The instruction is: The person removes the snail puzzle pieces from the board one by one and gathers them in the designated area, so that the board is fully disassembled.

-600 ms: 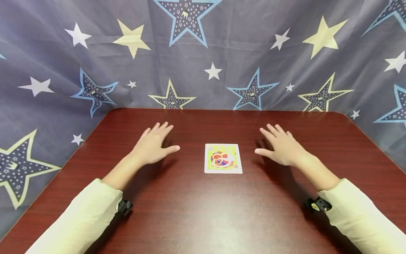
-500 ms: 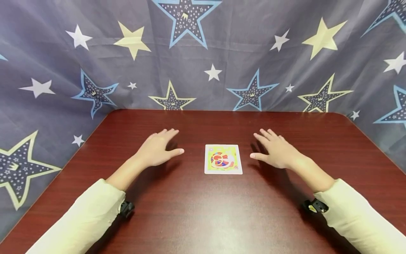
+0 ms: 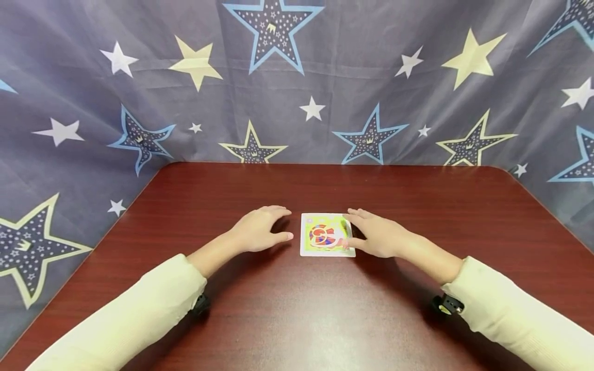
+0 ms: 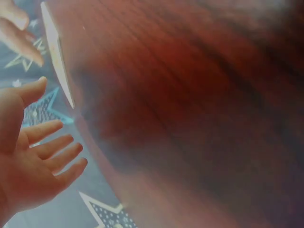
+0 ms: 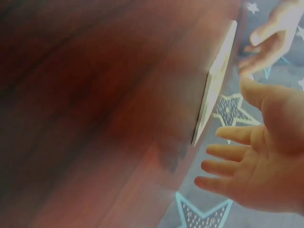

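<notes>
STEP: a reach for the picture board [image 3: 325,235] was judged in hand | PLACE: it was seen flat between the desk's [image 3: 320,314] left and right edges | GRIP: nothing was held by left hand [image 3: 260,231] or right hand [image 3: 380,235], fingers extended | NEXT: contact at the board's sides was judged needed

Glossy reddish-brown table [image 3: 320,304]; white-edged picture board [image 3: 324,235] lying flat on it.
</notes>
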Motion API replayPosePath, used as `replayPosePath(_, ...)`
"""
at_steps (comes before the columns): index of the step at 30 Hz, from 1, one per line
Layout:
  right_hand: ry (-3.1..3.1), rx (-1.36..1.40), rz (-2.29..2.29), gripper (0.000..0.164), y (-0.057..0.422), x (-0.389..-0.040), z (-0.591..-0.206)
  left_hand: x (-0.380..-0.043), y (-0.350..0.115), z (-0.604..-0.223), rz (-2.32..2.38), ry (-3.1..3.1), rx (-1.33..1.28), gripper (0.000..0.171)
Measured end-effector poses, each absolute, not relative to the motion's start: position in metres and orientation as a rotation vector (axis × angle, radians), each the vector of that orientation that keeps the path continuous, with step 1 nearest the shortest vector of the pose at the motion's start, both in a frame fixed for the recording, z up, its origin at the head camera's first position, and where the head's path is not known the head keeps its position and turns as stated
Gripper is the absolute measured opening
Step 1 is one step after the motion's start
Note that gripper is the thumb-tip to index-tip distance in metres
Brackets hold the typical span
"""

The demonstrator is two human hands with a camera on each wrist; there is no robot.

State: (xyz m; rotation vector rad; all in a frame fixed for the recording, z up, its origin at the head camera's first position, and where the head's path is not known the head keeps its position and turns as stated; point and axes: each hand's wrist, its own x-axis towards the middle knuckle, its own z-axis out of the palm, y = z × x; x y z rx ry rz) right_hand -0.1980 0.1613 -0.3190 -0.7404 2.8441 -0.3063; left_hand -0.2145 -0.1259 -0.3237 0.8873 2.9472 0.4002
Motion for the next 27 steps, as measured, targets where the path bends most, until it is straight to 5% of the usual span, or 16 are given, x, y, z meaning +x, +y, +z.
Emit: replayPosePath(27, 2.769, -1.307, -0.219, 0.05, 0.138, -0.207, -0.338, -0.237, -0.078, -0.325, 0.136, 2.804, 0.923, 0.057)
